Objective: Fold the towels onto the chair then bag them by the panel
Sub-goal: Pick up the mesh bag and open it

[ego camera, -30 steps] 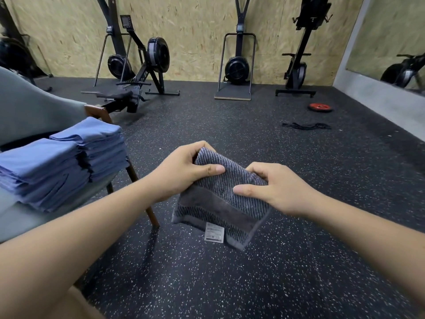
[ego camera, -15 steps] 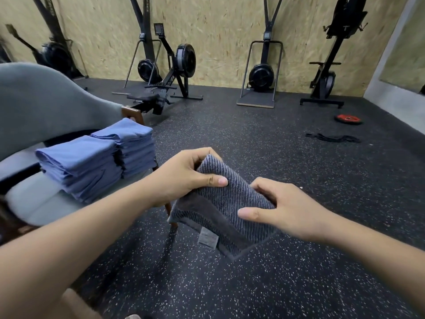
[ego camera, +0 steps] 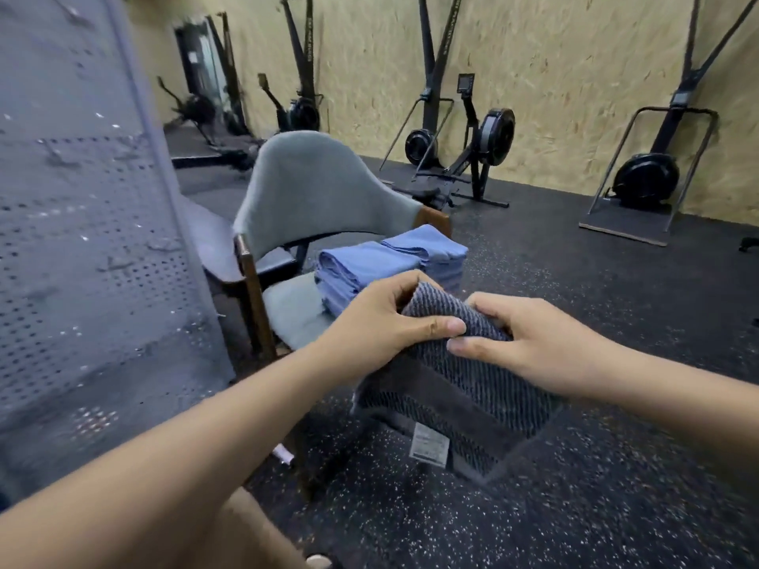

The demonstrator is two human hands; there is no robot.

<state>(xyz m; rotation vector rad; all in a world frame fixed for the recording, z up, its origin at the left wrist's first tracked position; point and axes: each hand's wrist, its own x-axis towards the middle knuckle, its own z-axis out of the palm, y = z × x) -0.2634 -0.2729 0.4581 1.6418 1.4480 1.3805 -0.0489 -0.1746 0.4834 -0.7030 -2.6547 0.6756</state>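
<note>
A folded dark grey striped towel (ego camera: 464, 396) with a white label hangs in front of me, over the floor just right of the chair. My left hand (ego camera: 382, 326) grips its top left edge, thumb across the front. My right hand (ego camera: 530, 342) grips the top right edge, and the two thumbs nearly meet. On the seat of the grey upholstered chair (ego camera: 312, 186) lie two stacks of folded blue towels (ego camera: 361, 269), side by side, just behind my left hand.
A tall grey perforated panel (ego camera: 82, 223) stands at the left, close to the chair. Rowing machines (ego camera: 484, 149) and ski trainers (ego camera: 649, 170) line the chipboard wall behind. Black speckled rubber floor (ego camera: 575, 507) lies below and to the right.
The view has swung left, bringing the chair and the panel into sight. Both hands keep hold of the grey towel, now closer together and nearer the blue stacks.
</note>
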